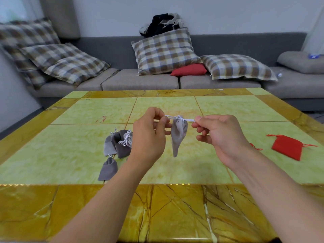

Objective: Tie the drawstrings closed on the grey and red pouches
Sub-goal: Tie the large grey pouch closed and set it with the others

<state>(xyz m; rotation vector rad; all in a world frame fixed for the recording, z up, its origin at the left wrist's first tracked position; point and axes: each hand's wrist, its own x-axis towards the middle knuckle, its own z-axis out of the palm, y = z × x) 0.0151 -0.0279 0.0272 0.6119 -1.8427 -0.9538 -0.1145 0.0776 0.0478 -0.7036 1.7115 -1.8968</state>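
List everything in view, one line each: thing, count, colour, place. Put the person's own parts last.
held pouch: 1, light grey, hanging above the table between both hands by its white drawstrings
grey pouches: about 4, light and dark grey, clustered on table, left
red pouch: 1, red, flat on table, right
table: 1, yellow-green tiles, foreground
sofa: 1, grey, behind table
plaid cushions: about 4, brown-beige, on sofa
red cushion: 1, red, sofa centre
clothes pile: 1, black-beige, sofa back
left hand: pinching left drawstring
right hand: pinching right drawstring
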